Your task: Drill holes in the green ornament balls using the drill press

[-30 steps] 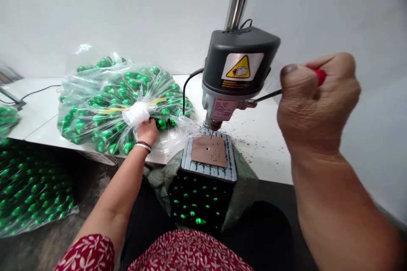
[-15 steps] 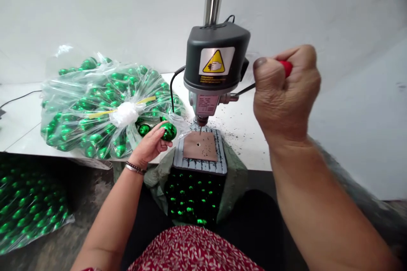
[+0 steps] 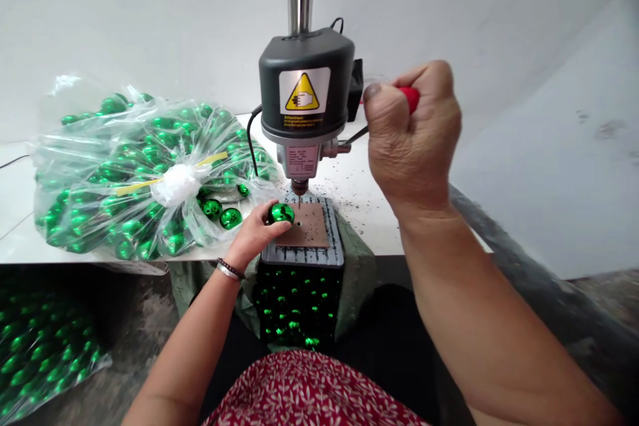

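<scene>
A shiny green ball (image 3: 281,213) is pinched between the thumb and fingers of my left hand (image 3: 257,233), over the left part of a brown square plate (image 3: 314,229). That plate, with a small hole in it, lies on the grey base of a drill press (image 3: 307,83). The thin bit (image 3: 299,201) points down just right of the ball, apart from it. My right hand (image 3: 414,140) is wrapped round the red grip (image 3: 411,98) of the press's lever, at the right of the dark drill head.
A clear plastic bag (image 3: 180,185) of green balls covers the left of the white table, with loose balls (image 3: 230,217) beside it. Dark shavings lie round the base. Below are an open sack (image 3: 355,279) of green balls and another bag (image 3: 44,339) at lower left.
My left hand has carried the green ball right, from beside the bag to over the brown plate. The view has shifted, so the press appears further left. My right hand still grips the lever.
</scene>
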`<state>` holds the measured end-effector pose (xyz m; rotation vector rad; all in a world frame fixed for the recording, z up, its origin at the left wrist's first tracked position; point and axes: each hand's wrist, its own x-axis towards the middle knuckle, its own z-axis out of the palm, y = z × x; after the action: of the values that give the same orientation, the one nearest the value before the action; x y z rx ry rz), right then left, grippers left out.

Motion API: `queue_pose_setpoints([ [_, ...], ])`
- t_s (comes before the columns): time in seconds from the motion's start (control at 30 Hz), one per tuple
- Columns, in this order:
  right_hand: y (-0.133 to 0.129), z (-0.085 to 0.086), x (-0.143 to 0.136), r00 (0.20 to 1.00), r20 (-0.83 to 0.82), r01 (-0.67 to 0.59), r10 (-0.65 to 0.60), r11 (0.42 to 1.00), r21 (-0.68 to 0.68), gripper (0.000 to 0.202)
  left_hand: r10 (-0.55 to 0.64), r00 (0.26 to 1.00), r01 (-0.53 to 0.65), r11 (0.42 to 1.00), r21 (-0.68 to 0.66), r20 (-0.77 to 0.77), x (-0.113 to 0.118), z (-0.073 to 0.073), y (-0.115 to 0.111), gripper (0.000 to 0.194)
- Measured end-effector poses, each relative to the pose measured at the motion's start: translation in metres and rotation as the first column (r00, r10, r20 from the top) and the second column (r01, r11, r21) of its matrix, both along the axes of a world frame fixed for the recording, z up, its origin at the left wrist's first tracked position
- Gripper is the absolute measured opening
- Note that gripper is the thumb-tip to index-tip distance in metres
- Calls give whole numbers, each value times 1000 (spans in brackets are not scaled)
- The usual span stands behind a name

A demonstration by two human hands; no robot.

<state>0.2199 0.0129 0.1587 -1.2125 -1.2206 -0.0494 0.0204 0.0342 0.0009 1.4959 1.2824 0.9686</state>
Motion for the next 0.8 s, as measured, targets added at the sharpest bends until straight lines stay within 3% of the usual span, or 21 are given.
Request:
queue_pose_setpoints([
  [0.17,1,-2,1,999,-17,-44,45,997,63,22,49,982,-17,985,171,-184,13,-11,7,57],
  [0.5,-1,-4,2,996,-12,-90,92,993,78,21,-8,941,108,954,279,-337,25,-17,8,59],
  [0.67,-2,-2,1,998,0,-61,61,997,50,23,-126,952,199,947,251,-279,31,-13,5,58],
  [0.8,-5,-2,1,998,-2,-62,62,998,5,21,-166,975,193,963,188,-147,35,-10,1,47],
])
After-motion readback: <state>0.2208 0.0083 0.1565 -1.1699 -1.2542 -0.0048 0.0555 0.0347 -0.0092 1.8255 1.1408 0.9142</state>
